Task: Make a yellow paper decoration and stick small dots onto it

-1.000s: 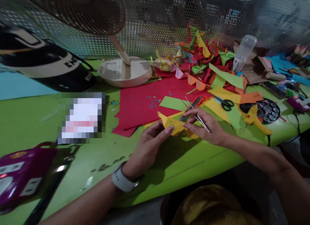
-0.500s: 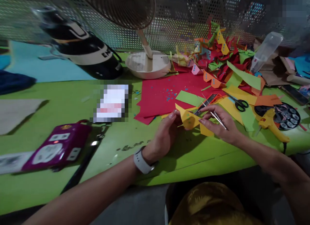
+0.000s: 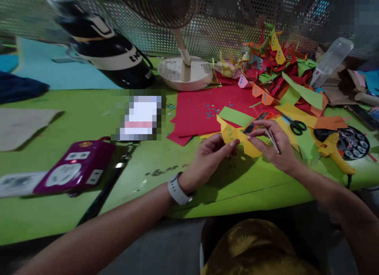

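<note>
Folded yellow paper piece with dark dots [image 3: 227, 133]: just right of frame center. Left hand [image 3: 211, 156]: thumb and fingers closed on its left part. Right hand [image 3: 278, 148]: fingers curled around slim silver metal tweezers [image 3: 272, 140]; fingertips at the paper's right part, pinch indeterminable. Black-handled scissors [image 3: 297, 127]: right of frame.

A folded, dark-dotted yellow paper piece [image 3: 235, 133] is hanging tilted above the green worktop [image 3: 74, 117] — silver metal tweezers [image 3: 272, 141] are slanting beside it.
</note>
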Motion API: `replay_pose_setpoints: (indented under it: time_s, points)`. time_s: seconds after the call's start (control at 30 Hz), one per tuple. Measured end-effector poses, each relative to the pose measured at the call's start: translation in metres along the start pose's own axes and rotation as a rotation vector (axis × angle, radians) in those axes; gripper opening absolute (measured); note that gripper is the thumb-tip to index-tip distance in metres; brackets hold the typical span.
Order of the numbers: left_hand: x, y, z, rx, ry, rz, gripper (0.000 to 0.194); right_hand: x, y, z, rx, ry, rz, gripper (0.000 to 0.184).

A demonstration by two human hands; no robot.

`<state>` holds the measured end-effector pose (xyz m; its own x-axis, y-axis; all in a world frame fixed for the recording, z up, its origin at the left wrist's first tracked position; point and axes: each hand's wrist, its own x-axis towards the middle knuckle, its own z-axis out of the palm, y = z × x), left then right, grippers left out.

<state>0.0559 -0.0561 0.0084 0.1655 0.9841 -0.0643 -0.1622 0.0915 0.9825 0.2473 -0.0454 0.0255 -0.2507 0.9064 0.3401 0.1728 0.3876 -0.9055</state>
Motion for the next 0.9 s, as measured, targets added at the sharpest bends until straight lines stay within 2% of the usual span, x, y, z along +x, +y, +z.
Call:
replay_pose_setpoints:
  time_s: [0.1,0.27,0.37,0.43,0.53,0.6,0.67,0.8,0.9]
  points:
    - [0.000,0.000,0.000,-0.043,0.044,0.054,0.030,0.003,0.002,-0.005,0.017,-0.002,-0.036,0.033]
    - [-0.001,-0.001,0.000,-0.025,-0.093,0.008,0.033,0.003,0.006,-0.006,-0.084,-0.044,-0.036,0.032]
    - [0.000,-0.003,-0.002,0.005,-0.064,-0.012,0.033,0.006,-0.002,-0.011,-0.198,-0.081,-0.048,0.032]
    - [0.002,-0.005,-0.003,-0.024,-0.007,-0.013,0.034,0.010,-0.011,-0.020,-0.353,-0.128,-0.029,0.031]
    - [0.003,-0.005,-0.003,-0.072,0.019,-0.005,0.031,0.012,-0.019,-0.036,-0.736,-0.264,0.057,0.028]
    - [0.003,-0.004,-0.002,-0.071,0.010,0.008,0.029,0.008,-0.016,-0.044,-0.968,-0.353,0.090,0.029]
    - [0.002,-0.002,-0.001,-0.055,0.007,0.005,0.029,0.001,-0.009,-0.050,-1.088,-0.417,0.078,0.032]
    - [0.002,-0.002,-0.003,-0.047,0.029,-0.015,0.028,-0.015,-0.001,-0.061,-1.091,-0.448,0.026,0.053]
    - [0.003,-0.003,-0.004,-0.048,0.043,-0.019,0.025,-0.027,-0.018,-0.080,-1.097,-0.417,0.091,0.056]
